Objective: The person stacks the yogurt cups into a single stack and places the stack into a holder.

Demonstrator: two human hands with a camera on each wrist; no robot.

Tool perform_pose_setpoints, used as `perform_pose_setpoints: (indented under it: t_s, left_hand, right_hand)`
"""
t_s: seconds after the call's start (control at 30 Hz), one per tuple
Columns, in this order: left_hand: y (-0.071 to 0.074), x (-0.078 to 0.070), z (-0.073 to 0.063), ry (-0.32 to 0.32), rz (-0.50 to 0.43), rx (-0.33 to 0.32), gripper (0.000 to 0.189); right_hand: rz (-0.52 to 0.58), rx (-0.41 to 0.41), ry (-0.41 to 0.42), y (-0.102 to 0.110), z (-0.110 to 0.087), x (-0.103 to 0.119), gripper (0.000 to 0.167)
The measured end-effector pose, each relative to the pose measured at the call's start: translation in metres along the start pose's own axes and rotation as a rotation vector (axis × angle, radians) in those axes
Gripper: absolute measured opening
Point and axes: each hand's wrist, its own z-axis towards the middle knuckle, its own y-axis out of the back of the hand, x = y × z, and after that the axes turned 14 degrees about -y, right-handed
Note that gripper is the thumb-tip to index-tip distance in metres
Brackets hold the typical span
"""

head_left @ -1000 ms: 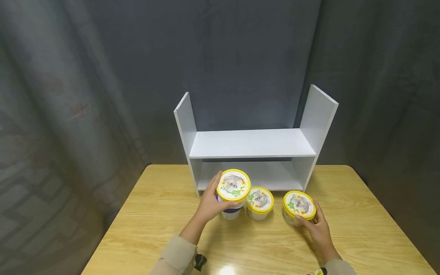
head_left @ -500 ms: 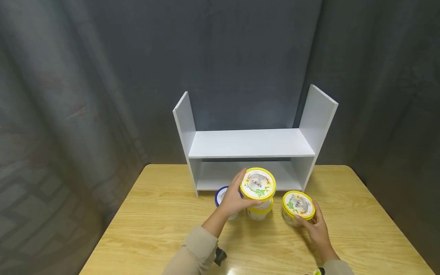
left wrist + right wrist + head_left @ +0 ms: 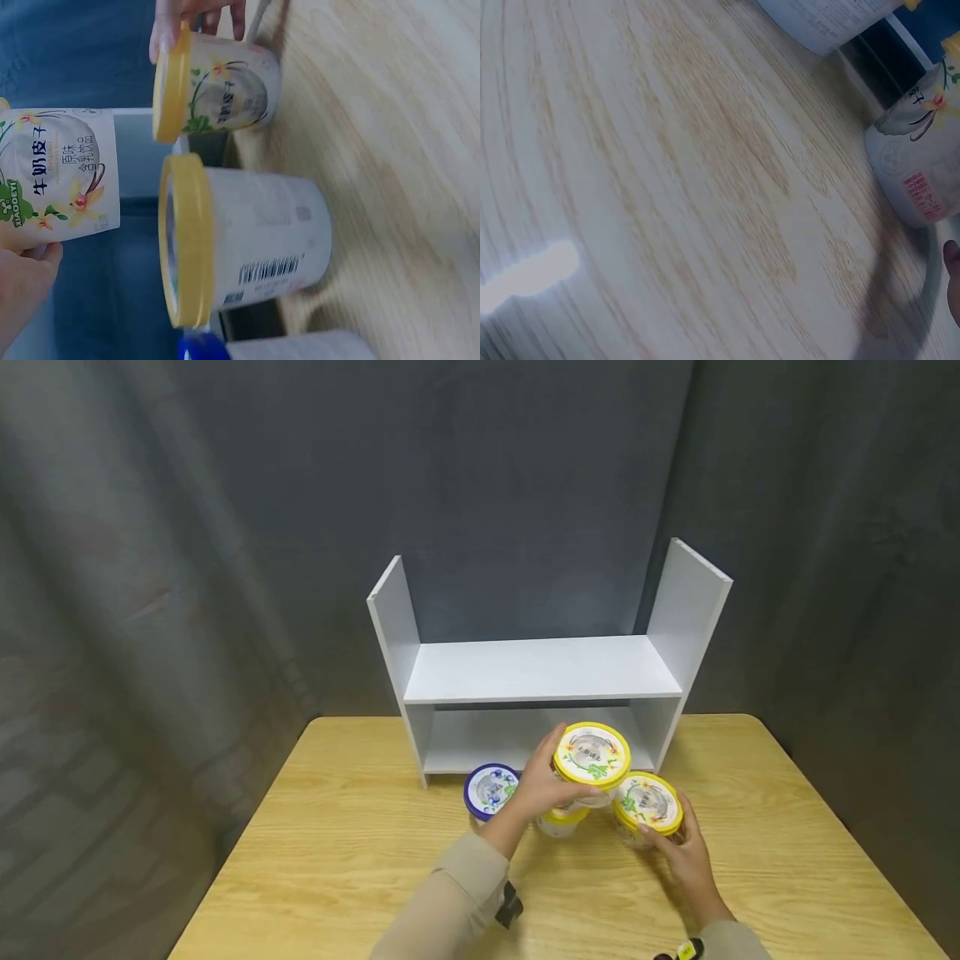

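Observation:
My left hand grips a yellow-lidded paper tub by its side, upright and raised above the table. In the left wrist view this tub hangs apart from the others, printed with flowers. My right hand holds a second yellow-lidded tub, which stands on the table; its lower side shows in the right wrist view. Between them stands a third yellow-lidded tub, mostly hidden by the left hand and raised tub. A blue-lidded tub stands at the left, partly behind the left wrist.
A white two-level shelf with tall side panels stands behind the tubs. The wooden table spreads out on both sides. Dark grey curtains hang behind and beside it.
My left hand has carried the raised tub rightward, from over the blue-lidded tub, past the middle one, to near the right-hand tub. The blue lid is uncovered. My right hand stays put.

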Motion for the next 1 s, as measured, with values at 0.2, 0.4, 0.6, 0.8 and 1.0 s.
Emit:
perform_pose_setpoints:
  t_s: [0.2,0.4,0.6,0.8,1.0]
  left_hand:
    - [-0.017,0.006,0.011,0.027,-0.039,0.013,0.100]
    - [-0.032,0.008,0.021,0.045,-0.115,0.037,0.099]
    - [-0.048,0.007,0.028,0.044,-0.098,0.067,0.098]
    - [-0.059,0.007,0.033,0.054,-0.061,0.108,0.098]
    - [-0.068,0.004,0.036,0.032,-0.022,0.147,0.096]
  right_hand:
    - [0.038,0.049,0.048,-0.002,-0.002,-0.002,0.083]
    - [0.025,0.062,0.058,-0.001,-0.002,-0.002,0.080]
    - [0.080,0.078,0.067,-0.001,-0.002,-0.002,0.079]
    - [0.072,0.077,0.082,-0.001,-0.002,-0.003,0.078]
    - [0.070,0.071,0.036,-0.002,-0.002,0.000,0.084]
